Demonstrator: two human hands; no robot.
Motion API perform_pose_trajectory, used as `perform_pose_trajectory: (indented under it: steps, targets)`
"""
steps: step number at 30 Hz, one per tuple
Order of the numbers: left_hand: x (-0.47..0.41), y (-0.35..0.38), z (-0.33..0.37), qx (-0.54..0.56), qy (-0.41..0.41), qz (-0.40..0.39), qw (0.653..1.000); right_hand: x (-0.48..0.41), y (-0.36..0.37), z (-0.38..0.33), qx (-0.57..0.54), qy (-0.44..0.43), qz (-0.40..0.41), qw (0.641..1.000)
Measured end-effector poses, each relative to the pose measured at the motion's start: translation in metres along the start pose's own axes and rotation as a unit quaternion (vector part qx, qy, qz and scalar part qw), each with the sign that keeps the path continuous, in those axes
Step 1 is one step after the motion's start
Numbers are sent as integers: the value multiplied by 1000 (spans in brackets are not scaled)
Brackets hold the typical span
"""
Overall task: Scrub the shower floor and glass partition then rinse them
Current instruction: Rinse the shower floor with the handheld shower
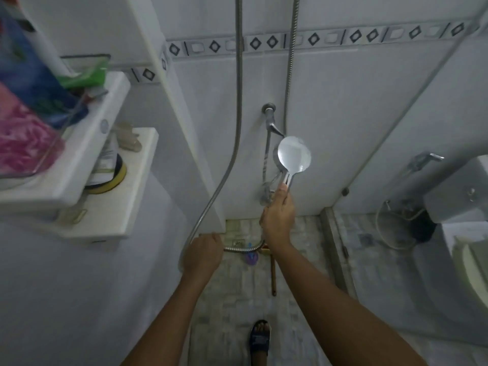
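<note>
Right hand grips shower head; left hand seemingly holds hose.

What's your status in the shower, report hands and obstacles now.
Right hand gripping shower head handle, head raised. Left hand on hose. Brush lying on floor, underfoot hazard.

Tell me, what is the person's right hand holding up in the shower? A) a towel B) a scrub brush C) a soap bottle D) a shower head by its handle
D: the right hand is closed around the handle of the round shower head, whose metal hose loops down past the left hand.
</note>
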State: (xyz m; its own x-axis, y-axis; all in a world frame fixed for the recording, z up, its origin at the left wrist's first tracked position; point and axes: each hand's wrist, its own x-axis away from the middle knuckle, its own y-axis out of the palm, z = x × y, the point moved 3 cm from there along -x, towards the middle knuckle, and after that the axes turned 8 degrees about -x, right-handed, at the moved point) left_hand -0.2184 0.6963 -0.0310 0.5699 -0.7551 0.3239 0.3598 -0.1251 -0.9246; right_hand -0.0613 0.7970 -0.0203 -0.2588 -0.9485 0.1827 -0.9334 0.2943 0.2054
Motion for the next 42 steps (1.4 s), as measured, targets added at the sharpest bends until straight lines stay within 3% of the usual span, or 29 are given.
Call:
perform_pose_trajectory:
  steps: [10, 15, 26, 33, 42]
  targets:
    - [16, 7, -39, -55, -16, -16, 998, 31, 20, 27, 32, 42, -40, 998]
    - [17, 13, -58, -40, -64, -20, 997, 45, 25, 35, 39, 49, -52, 997]
    - [28, 24, -78, -33, -75, -20, 996, 66, 24, 50, 92, 61, -86, 990]
    - [46, 43, -86, -63, -67, -74, 993, 84, -6, 80, 84, 98, -37, 991]
    - [34, 46, -43, -27, 4, -75, 997, 53, -33, 58, 102, 48, 30, 993]
